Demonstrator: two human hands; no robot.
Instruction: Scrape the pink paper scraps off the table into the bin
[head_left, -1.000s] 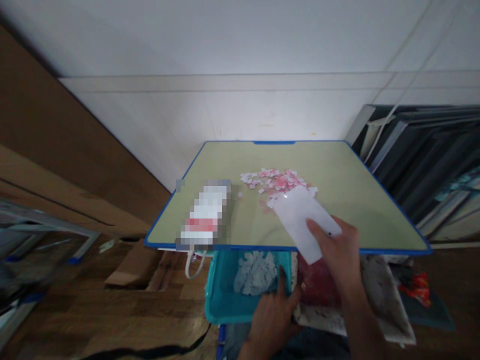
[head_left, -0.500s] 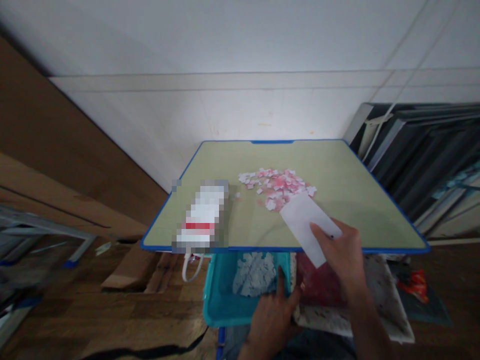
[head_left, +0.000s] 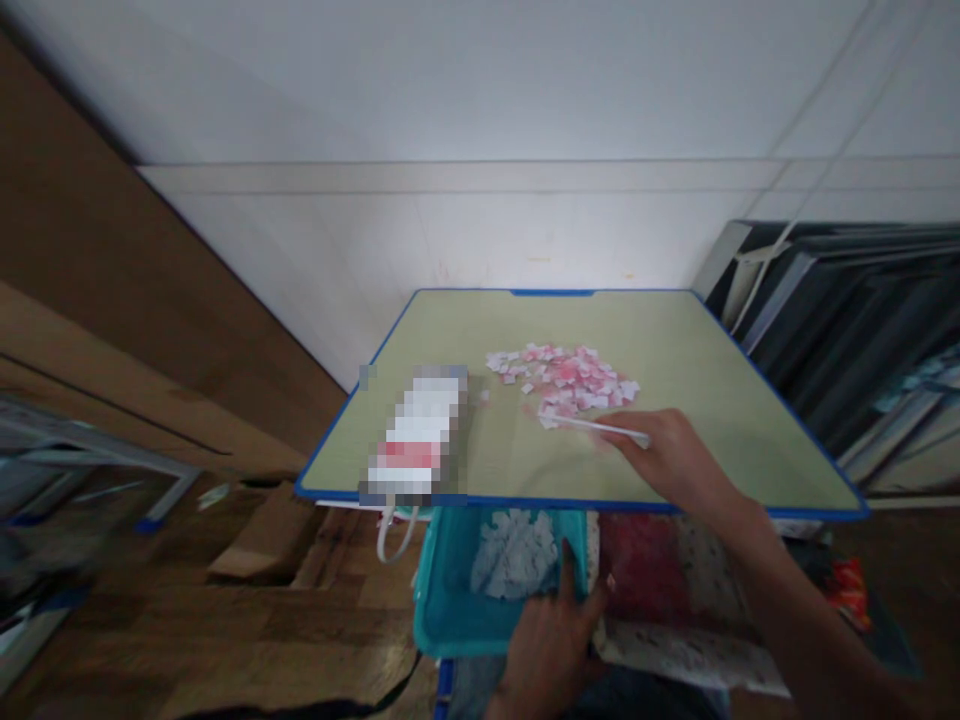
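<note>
My right hand (head_left: 660, 450) pinches a white card (head_left: 589, 430), now seen nearly edge-on, with its far end at the near side of a loose pile of small pink and white paper pieces (head_left: 570, 375). The pile lies on a pale green folding table (head_left: 510, 460) with a blue rim. Below the table's front edge, my left hand (head_left: 547, 635) rests between a teal basin (head_left: 442, 625) and a tray with a dark red surface (head_left: 641, 565). Its index finger and thumb are stretched apart; the other fingers are partly hidden. White paper scraps (head_left: 514, 555) fill part of the basin.
A blurred-out phone-like device (head_left: 420, 430) with a white cable loop (head_left: 386, 540) stands at the table's left. Dark panels (head_left: 862, 300) lean at the right, a cardboard piece (head_left: 262, 545) lies on the floor, and a white wall (head_left: 487, 230) rises behind.
My right hand has turned the card from showing its flat face to nearly edge-on and moved it up to the pile's near edge. My left hand has barely moved. The view has shifted slightly.
</note>
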